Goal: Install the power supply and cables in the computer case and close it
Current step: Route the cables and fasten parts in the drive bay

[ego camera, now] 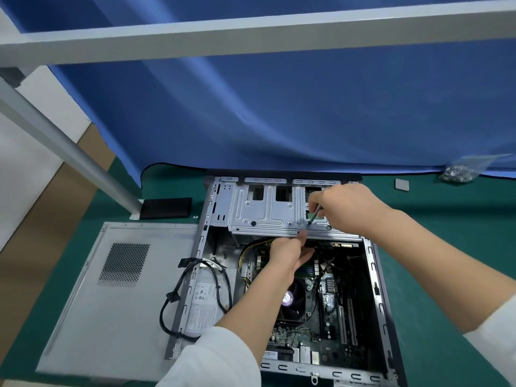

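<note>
The open computer case (375, 277) lies flat on the green mat, motherboard showing. A silver drive cage (262, 212) spans its far end. The power supply (202, 307) sits at the case's left side, with black cables (178, 291) looping over the left wall. My right hand (343, 206) grips a thin screwdriver (314, 216), tip down on the cage near its front edge. My left hand (290, 254) reaches under the cage's front lip, fingers curled round a dark part there; what it is I cannot make out. The grey side panel (92, 297) lies left of the case.
A blue cloth (279, 107) hangs behind the case under a grey metal frame (69, 152). A black pad (166, 207) lies at the frame's foot. At the far right sit a small grey square (402, 184) and a clear bag of screws (458, 173).
</note>
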